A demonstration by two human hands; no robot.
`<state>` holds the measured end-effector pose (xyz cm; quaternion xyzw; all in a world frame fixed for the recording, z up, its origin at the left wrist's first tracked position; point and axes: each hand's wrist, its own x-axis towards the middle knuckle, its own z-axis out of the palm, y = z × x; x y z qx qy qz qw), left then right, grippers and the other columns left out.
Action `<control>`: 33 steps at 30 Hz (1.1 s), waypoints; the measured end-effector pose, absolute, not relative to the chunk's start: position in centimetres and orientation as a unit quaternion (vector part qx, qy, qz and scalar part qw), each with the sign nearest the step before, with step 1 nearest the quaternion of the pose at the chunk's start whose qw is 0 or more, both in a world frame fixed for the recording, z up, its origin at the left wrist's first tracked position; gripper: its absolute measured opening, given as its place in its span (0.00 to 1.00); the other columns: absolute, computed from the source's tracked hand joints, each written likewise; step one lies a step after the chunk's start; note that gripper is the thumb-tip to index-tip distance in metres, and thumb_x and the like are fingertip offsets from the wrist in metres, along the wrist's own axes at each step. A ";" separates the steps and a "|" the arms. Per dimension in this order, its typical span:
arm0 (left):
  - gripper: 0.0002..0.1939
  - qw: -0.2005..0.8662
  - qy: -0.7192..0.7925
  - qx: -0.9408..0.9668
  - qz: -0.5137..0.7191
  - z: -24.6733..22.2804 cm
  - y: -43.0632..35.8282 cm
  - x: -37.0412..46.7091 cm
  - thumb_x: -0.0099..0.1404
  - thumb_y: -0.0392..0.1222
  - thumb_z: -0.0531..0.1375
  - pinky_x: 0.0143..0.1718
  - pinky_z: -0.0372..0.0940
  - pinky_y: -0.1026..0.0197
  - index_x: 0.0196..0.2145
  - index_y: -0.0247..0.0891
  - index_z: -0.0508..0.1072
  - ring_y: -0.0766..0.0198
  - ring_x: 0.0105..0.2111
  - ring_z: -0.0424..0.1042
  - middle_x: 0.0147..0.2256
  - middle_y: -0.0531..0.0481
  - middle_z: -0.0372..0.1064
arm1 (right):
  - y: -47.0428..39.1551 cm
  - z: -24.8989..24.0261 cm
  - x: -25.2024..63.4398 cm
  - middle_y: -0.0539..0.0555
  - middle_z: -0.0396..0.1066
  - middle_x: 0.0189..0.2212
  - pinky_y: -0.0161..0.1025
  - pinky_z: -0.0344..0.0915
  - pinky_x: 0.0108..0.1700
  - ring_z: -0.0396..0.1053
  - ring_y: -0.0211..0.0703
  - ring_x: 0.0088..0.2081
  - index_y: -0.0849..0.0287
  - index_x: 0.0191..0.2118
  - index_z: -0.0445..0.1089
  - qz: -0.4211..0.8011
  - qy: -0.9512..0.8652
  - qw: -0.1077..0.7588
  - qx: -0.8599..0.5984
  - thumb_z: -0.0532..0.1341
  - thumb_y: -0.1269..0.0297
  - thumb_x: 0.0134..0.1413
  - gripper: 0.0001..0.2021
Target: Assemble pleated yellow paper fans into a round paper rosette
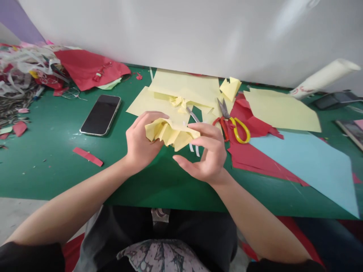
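Observation:
A pleated piece of yellow paper (170, 134), folded accordion-like with a wavy edge, is held up above the green table. My left hand (143, 141) is closed around its left end, thumb beneath. At the right end, fingers of my right hand (208, 151) lie against or just by the paper. The thumb of that hand is apart below, leaving a gap. Thin white strips (194, 148) show between the paper and my right fingers; what they hang from is hidden. Just beyond my right hand rest scissors with red and yellow handles (234, 122).
Yellow sheets (181, 87) and crumpled yellow scraps (178, 102) lie behind my hands. Red paper (252, 155), a light blue sheet (309, 158) and a white roll (326, 79) are rightward. Leftward are a phone (100, 115), a red strip (88, 156) and a scrap heap (25, 75).

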<state>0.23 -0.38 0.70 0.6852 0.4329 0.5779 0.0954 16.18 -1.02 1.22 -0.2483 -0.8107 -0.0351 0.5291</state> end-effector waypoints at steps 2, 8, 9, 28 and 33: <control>0.17 0.090 0.405 0.692 0.591 0.8 -0.4 0.2 0.48 0.26 0.57 0.39 0.66 0.61 0.36 0.39 0.69 0.63 0.37 0.71 0.35 0.51 0.71 | -0.8 1.1 16.4 0.56 0.63 0.42 0.50 0.68 0.41 0.65 0.48 0.45 0.52 0.44 0.54 0.034 -0.790 0.566 -0.232 0.60 0.57 0.46 0.20; 0.16 0.109 0.393 0.692 0.596 0.7 -0.3 -0.1 0.49 0.26 0.56 0.38 0.66 0.60 0.36 0.40 0.68 0.62 0.37 0.71 0.35 0.50 0.70 | -0.3 1.5 17.1 0.57 0.62 0.43 0.50 0.69 0.39 0.67 0.47 0.42 0.51 0.51 0.47 0.125 -0.759 0.592 -0.241 0.60 0.61 0.46 0.27; 0.16 0.111 0.398 0.692 0.592 0.7 -0.2 -0.1 0.48 0.26 0.57 0.38 0.65 0.60 0.35 0.40 0.68 0.62 0.37 0.71 0.35 0.50 0.70 | -0.3 1.6 17.2 0.57 0.62 0.43 0.50 0.69 0.39 0.66 0.48 0.43 0.51 0.51 0.49 0.077 -0.755 0.599 -0.254 0.60 0.63 0.45 0.27; 0.20 0.396 0.439 0.654 0.471 0.7 -0.3 0.7 0.65 0.50 0.48 0.16 0.50 0.69 0.19 0.38 0.57 0.74 0.17 0.51 0.17 0.57 0.50 | -0.9 0.8 16.8 0.51 0.68 0.39 0.39 0.72 0.37 0.70 0.41 0.39 0.51 0.49 0.55 0.220 -0.714 0.462 -0.478 0.58 0.75 0.46 0.23; 0.23 0.404 0.466 0.644 0.453 0.4 -0.4 0.8 0.64 0.54 0.47 0.15 0.45 0.67 0.17 0.38 0.53 0.73 0.16 0.46 0.16 0.57 0.46 | -0.7 0.7 16.8 0.54 0.63 0.43 0.43 0.70 0.41 0.65 0.44 0.45 0.51 0.50 0.53 0.137 -0.738 0.475 -0.460 0.55 0.76 0.46 0.24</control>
